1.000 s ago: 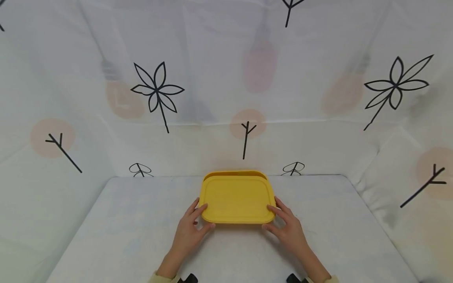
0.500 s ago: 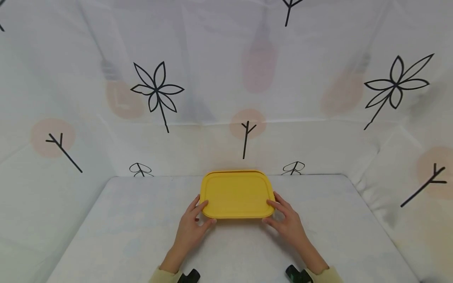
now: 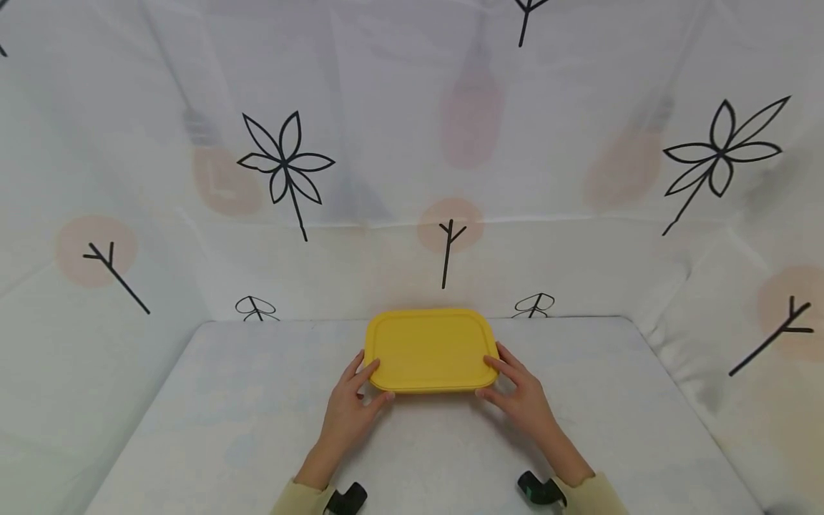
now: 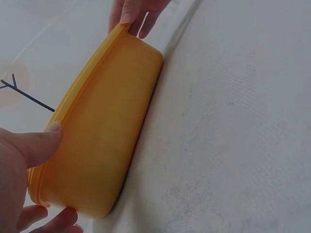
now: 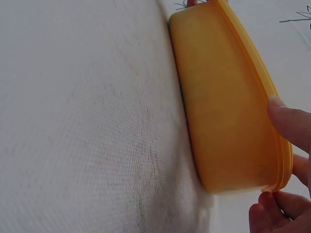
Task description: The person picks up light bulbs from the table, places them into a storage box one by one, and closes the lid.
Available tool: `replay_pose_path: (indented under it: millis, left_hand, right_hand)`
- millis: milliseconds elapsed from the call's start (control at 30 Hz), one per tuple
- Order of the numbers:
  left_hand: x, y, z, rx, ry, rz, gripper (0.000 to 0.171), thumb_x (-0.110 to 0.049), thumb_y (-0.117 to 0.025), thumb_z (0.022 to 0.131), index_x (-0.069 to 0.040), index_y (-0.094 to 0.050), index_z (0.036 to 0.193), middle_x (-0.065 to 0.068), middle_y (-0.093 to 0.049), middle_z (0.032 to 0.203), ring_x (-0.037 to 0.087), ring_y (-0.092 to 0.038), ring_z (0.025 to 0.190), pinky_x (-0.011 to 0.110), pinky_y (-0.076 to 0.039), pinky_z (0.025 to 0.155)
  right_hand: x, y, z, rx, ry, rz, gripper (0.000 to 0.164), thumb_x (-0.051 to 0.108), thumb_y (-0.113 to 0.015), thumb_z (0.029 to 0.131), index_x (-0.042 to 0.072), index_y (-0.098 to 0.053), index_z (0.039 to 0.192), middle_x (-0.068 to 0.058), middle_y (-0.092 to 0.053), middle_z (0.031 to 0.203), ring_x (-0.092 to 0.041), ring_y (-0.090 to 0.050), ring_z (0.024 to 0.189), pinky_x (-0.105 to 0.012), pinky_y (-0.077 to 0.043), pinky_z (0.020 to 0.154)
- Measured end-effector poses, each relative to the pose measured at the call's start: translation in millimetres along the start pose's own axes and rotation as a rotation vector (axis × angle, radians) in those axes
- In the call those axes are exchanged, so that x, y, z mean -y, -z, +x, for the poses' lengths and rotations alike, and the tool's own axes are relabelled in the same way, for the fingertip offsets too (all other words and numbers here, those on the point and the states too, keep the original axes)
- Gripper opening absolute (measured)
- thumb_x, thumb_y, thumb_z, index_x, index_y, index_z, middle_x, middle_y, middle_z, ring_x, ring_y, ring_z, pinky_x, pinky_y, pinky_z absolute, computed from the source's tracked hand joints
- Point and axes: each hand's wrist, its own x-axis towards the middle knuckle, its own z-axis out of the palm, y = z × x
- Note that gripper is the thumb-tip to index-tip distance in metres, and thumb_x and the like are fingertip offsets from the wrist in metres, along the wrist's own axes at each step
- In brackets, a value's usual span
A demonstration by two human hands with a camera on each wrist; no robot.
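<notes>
A yellow rectangular food container [image 4: 109, 121] rests on the white-covered table, its flat yellow lid [image 3: 431, 350] covering the top. In the head view my left hand [image 3: 347, 411] grips the lid's front left corner, index finger on top and thumb at the front edge. My right hand [image 3: 528, 408] pinches the front right corner the same way. From the right wrist view, the thumb lies against the lid's rim and the other fingers curl around the corner beside the container's wall. The inside of the container is hidden.
White cloth walls [image 3: 386, 272] printed with black leaf and twig drawings close off the back and sides. The table [image 3: 257, 400] has a pale cloth cover. A dark wrist device [image 3: 347, 498] sits at the left cuff, another [image 3: 539, 488] at the right.
Both hands have moved the lid backward. The gap that showed the container's back rim has disappeared, and the lid's back edge now meets the container's back edge.
</notes>
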Motion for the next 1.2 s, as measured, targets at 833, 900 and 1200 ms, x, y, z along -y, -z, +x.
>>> replay_pose_path:
  millis: [833, 900, 1200]
  left_hand:
    - [1.1, -1.7, 7.0, 0.004, 0.009, -0.008, 0.063, -0.033, -0.083, 0.081, -0.012, -0.062, 0.137, 0.010, -0.040, 0.154, 0.031, -0.053, 0.126, 0.031, -0.053, 0.074]
    - [1.3, -1.9, 7.6, 0.002, 0.002, -0.008, 0.063, -0.033, -0.083, 0.082, -0.011, -0.062, 0.137, 0.011, -0.041, 0.153, 0.032, -0.053, 0.126, 0.032, -0.053, 0.074]
    - [6.0, -1.9, 11.2, 0.005, -0.016, -0.030, 0.061, -0.038, -0.076, 0.088, -0.009, -0.058, 0.139, 0.010, -0.038, 0.155, 0.031, -0.052, 0.126, 0.031, -0.052, 0.073]
  right_hand:
    - [-0.3, -1.5, 6.1, -0.016, 0.037, -0.010, 0.064, 0.027, -0.085, 0.078, 0.007, -0.062, 0.134, -0.014, -0.038, 0.155, -0.037, -0.039, 0.139, -0.048, -0.036, 0.103]
    - [0.3, -1.0, 6.3, -0.012, 0.034, -0.001, 0.064, 0.027, -0.085, 0.078, 0.006, -0.062, 0.134, -0.014, -0.038, 0.155, -0.037, -0.039, 0.139, -0.048, -0.036, 0.104]
    - [2.6, 0.8, 10.1, 0.006, 0.030, -0.013, 0.063, 0.027, -0.085, 0.079, 0.005, -0.062, 0.134, -0.014, -0.036, 0.157, -0.037, -0.034, 0.142, -0.053, -0.032, 0.107]
